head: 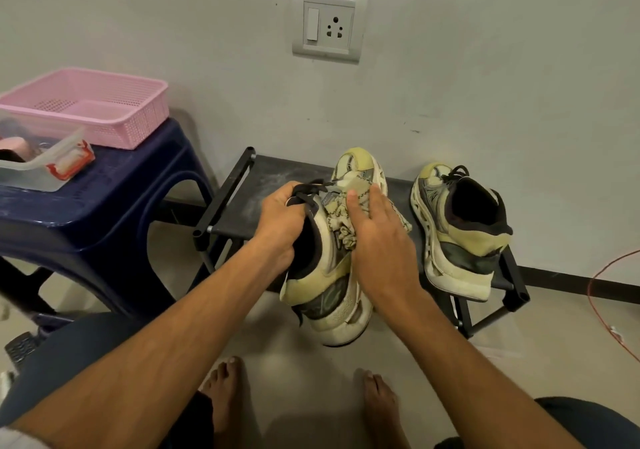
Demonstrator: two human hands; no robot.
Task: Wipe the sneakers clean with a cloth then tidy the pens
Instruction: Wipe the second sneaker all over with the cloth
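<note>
A pale wall point(485, 67) fills the background; at the left stands a dark blue plastic stool point(114, 206), and beside it, against the wall, a low black bench point(263, 178). On the stool sits a pink perforated basket point(138, 116), with a clear plastic container point(38, 171) in front of it, touching it; what the container holds is too blurred to name.

One cream and grey sneaker point(332, 296) is held over the front edge of the bench, toe towards the wall, heel towards the person, sole turned to the right; whether it touches the bench cannot be told. The second sneaker point(464, 244) rests on the right end of the bench, toe to the wall, its heel overhanging the front edge.

The left hands-side grip is plain: the left hand point(280, 220) is curled round the held sneaker's collar and black laces; the right hand point(381, 237) lies flat, fingers nearly straight, pressing a patterned beige cloth point(337, 216) against that sneaker's upper.

A white switch and socket plate point(327, 25) is fixed to the wall above; an orange cable point(595, 296) loops on the floor at the right.
</note>
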